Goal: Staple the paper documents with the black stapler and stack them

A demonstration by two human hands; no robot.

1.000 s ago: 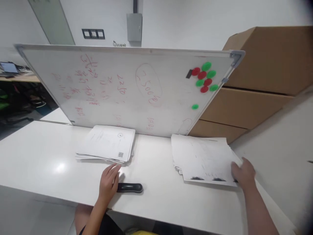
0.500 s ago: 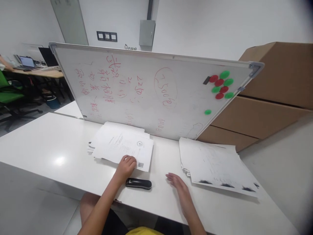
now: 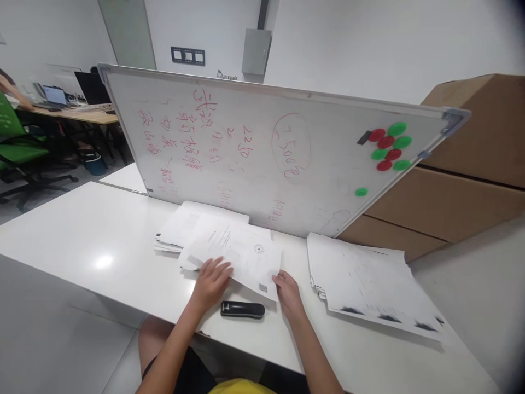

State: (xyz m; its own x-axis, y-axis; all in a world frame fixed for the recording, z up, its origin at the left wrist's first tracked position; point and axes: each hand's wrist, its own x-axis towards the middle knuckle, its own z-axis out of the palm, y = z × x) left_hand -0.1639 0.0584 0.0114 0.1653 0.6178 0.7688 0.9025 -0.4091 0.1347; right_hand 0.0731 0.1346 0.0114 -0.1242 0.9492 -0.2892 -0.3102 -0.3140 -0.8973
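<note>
A printed sheet of paper (image 3: 241, 254) with a round stamp and a square code lies slanted, partly over a paper stack (image 3: 197, 216) behind it. My left hand (image 3: 212, 282) rests on the sheet's near edge, fingers stretched and slightly apart; its thumb is hard to make out. At the right edge, my right hand (image 3: 288, 290) pinches the same sheet between thumb and fingers. A black stapler (image 3: 242, 310) lies on the white table between my forearms, touched by neither hand.
Another pile of papers (image 3: 369, 279) with dark smudges along its near edge lies to the right. Behind the papers leans a whiteboard (image 3: 254, 148) with red writing and round magnets. Cardboard boxes (image 3: 463, 202) are stacked at the right. A person's arm (image 3: 18, 98) shows far left.
The sheet has shifted right, off part of the stack. My right hand has moved from the bare table to its right edge and taken hold. My left hand's fingers have spread.
</note>
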